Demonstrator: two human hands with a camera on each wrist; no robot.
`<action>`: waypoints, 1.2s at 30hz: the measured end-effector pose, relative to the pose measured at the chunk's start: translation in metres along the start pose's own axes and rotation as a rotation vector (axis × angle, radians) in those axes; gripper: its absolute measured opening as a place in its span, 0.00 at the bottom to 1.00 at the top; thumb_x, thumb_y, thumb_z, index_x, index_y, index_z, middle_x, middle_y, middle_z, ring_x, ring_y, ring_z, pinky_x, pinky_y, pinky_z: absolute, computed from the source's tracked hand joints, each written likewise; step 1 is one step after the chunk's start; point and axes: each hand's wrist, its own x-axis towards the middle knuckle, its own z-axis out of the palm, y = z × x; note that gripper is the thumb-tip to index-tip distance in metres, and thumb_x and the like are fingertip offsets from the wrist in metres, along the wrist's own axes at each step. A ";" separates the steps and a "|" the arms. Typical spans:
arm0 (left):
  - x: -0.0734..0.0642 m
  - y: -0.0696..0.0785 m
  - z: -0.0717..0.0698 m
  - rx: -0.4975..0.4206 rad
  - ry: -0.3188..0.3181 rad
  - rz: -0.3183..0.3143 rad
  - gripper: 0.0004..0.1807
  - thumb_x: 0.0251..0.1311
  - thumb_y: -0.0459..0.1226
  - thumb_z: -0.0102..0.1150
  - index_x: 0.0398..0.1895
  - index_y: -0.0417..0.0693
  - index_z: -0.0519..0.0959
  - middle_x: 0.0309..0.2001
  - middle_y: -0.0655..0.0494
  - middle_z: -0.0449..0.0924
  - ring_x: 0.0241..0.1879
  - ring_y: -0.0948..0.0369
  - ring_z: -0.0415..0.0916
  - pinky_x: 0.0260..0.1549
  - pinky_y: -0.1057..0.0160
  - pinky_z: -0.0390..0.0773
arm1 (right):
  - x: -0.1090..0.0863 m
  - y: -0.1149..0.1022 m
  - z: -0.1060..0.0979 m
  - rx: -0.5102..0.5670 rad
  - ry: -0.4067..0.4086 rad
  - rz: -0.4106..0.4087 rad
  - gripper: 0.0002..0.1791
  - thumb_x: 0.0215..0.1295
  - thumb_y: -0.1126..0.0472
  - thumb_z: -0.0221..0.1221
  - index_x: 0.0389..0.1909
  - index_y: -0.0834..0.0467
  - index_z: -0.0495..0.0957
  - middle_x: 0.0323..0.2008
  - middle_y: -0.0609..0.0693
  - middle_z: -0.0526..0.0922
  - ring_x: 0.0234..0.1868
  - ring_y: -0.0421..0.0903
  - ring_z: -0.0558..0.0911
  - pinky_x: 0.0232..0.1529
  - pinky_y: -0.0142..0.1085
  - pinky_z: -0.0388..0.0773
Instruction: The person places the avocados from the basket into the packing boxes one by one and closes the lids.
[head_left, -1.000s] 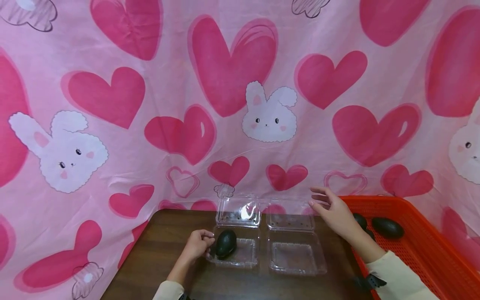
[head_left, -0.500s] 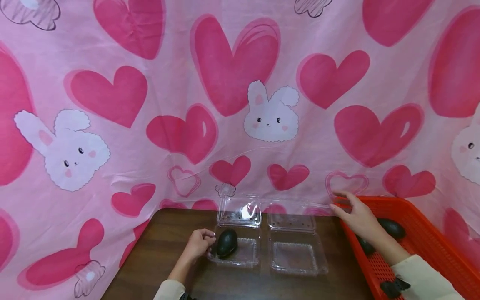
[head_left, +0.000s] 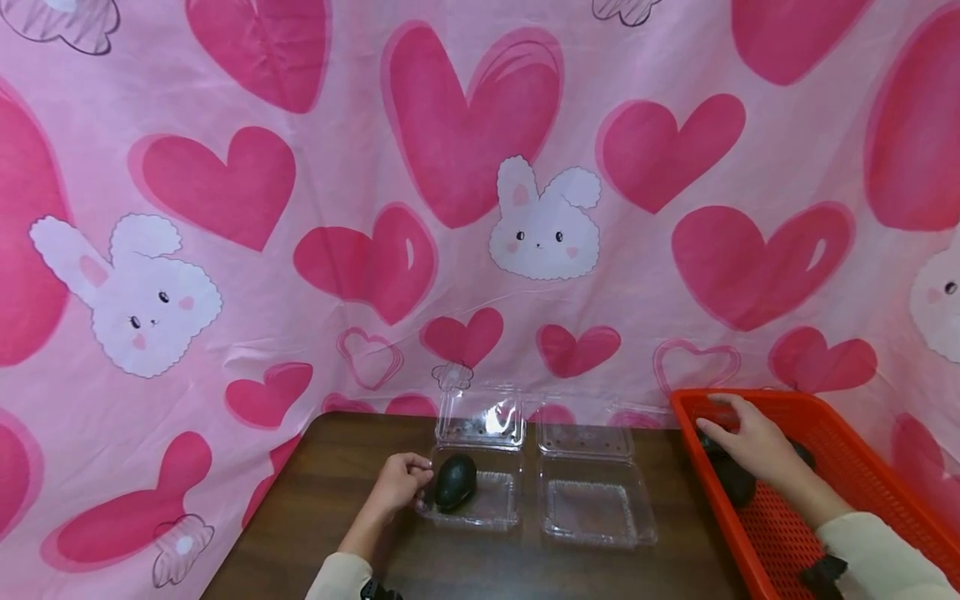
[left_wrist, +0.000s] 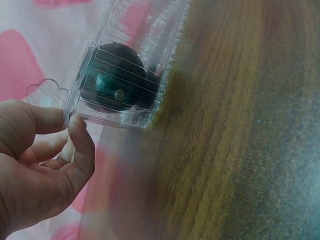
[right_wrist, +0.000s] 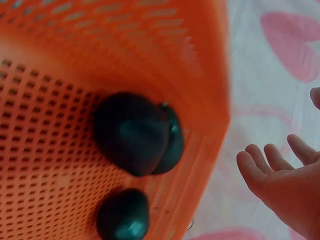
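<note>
My left hand [head_left: 396,487] pinches the left rim of a clear plastic clamshell box [head_left: 498,497] between thumb and finger. One dark green avocado [head_left: 456,482] lies in the left part of that box; the left wrist view shows its stem scar [left_wrist: 119,94] through the ribbed wall. With fingers spread and relaxed, my right hand [head_left: 757,442] is over the far left part of an orange basket [head_left: 722,500], holding nothing. Below it are three avocados: one large [right_wrist: 130,132], a second one [right_wrist: 172,140] partly hidden behind it, and another avocado [right_wrist: 125,215] apart from them.
A second clear clamshell box [head_left: 588,512], its lid raised at the back, stands right of the first on the brown wooden table [head_left: 465,571]. A pink cloth [head_left: 337,208] with hearts and rabbits hangs behind. The basket's perforated walls rise at the table's right.
My right hand has moved right and down, from above the right box's lid to over the basket. The left hand keeps its pinch on the box, and the avocado there stays put.
</note>
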 end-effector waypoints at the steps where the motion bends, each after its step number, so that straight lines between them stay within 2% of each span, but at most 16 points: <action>1: 0.001 0.000 0.001 0.000 -0.002 0.003 0.09 0.67 0.26 0.61 0.46 0.26 0.78 0.23 0.52 0.73 0.17 0.60 0.69 0.16 0.64 0.78 | 0.000 0.004 -0.002 -0.009 -0.001 0.005 0.46 0.73 0.38 0.57 0.73 0.70 0.57 0.68 0.77 0.64 0.61 0.76 0.72 0.55 0.70 0.76; 10: 0.006 0.000 0.007 -0.009 -0.023 0.008 0.08 0.67 0.26 0.60 0.46 0.27 0.78 0.24 0.51 0.73 0.18 0.60 0.70 0.17 0.64 0.79 | 0.001 0.042 -0.016 -0.081 -0.054 0.066 0.47 0.74 0.38 0.56 0.69 0.78 0.59 0.64 0.82 0.66 0.58 0.77 0.73 0.56 0.70 0.75; 17: 0.006 0.003 0.011 -0.005 -0.011 0.007 0.07 0.67 0.25 0.60 0.45 0.27 0.78 0.25 0.51 0.73 0.19 0.60 0.70 0.16 0.64 0.79 | -0.003 0.064 -0.017 -0.100 -0.184 0.170 0.51 0.74 0.37 0.54 0.65 0.84 0.57 0.60 0.85 0.68 0.54 0.75 0.76 0.52 0.64 0.81; 19: 0.007 0.003 0.011 -0.007 -0.003 0.007 0.07 0.67 0.24 0.60 0.44 0.27 0.79 0.24 0.51 0.73 0.19 0.60 0.70 0.16 0.64 0.79 | -0.003 0.069 -0.013 -0.081 -0.204 0.195 0.47 0.74 0.37 0.54 0.59 0.83 0.63 0.49 0.80 0.75 0.46 0.69 0.79 0.48 0.57 0.84; 20: 0.007 0.003 0.010 -0.008 0.001 0.007 0.06 0.66 0.24 0.60 0.44 0.27 0.79 0.24 0.52 0.73 0.18 0.60 0.70 0.15 0.64 0.78 | -0.003 0.071 -0.012 -0.075 -0.212 0.201 0.47 0.74 0.37 0.54 0.58 0.83 0.64 0.47 0.79 0.76 0.45 0.67 0.79 0.47 0.56 0.83; 21: 0.008 0.002 0.010 -0.009 0.002 0.009 0.06 0.66 0.24 0.59 0.44 0.27 0.79 0.24 0.52 0.73 0.18 0.60 0.70 0.15 0.64 0.78 | -0.003 0.073 -0.010 -0.059 -0.219 0.215 0.43 0.74 0.37 0.54 0.52 0.81 0.68 0.40 0.73 0.77 0.41 0.63 0.79 0.43 0.51 0.83; 24: 0.009 0.001 0.009 -0.016 0.000 0.011 0.07 0.67 0.24 0.60 0.44 0.27 0.78 0.23 0.52 0.73 0.17 0.60 0.69 0.14 0.65 0.77 | -0.005 0.078 -0.004 -0.001 -0.243 0.255 0.34 0.73 0.37 0.55 0.39 0.70 0.73 0.28 0.54 0.71 0.35 0.50 0.74 0.34 0.39 0.74; 28: 0.007 -0.001 0.007 -0.018 0.008 0.006 0.08 0.67 0.25 0.60 0.45 0.26 0.78 0.24 0.51 0.73 0.17 0.60 0.69 0.15 0.64 0.77 | -0.005 0.080 0.002 0.062 -0.290 0.297 0.30 0.74 0.37 0.54 0.31 0.62 0.73 0.25 0.48 0.65 0.35 0.48 0.74 0.35 0.37 0.72; 32: 0.004 -0.002 0.004 -0.007 0.035 -0.011 0.07 0.65 0.24 0.61 0.44 0.27 0.79 0.25 0.49 0.73 0.18 0.58 0.69 0.14 0.63 0.78 | -0.001 0.081 0.007 0.146 -0.340 0.345 0.31 0.75 0.36 0.53 0.32 0.62 0.73 0.27 0.49 0.67 0.38 0.47 0.76 0.41 0.38 0.78; 36: 0.004 -0.002 0.001 -0.001 0.036 -0.009 0.08 0.66 0.24 0.61 0.45 0.27 0.79 0.25 0.49 0.74 0.19 0.58 0.69 0.15 0.62 0.78 | 0.001 0.081 0.012 0.229 -0.355 0.396 0.33 0.75 0.36 0.53 0.40 0.68 0.72 0.32 0.52 0.72 0.39 0.48 0.77 0.45 0.42 0.85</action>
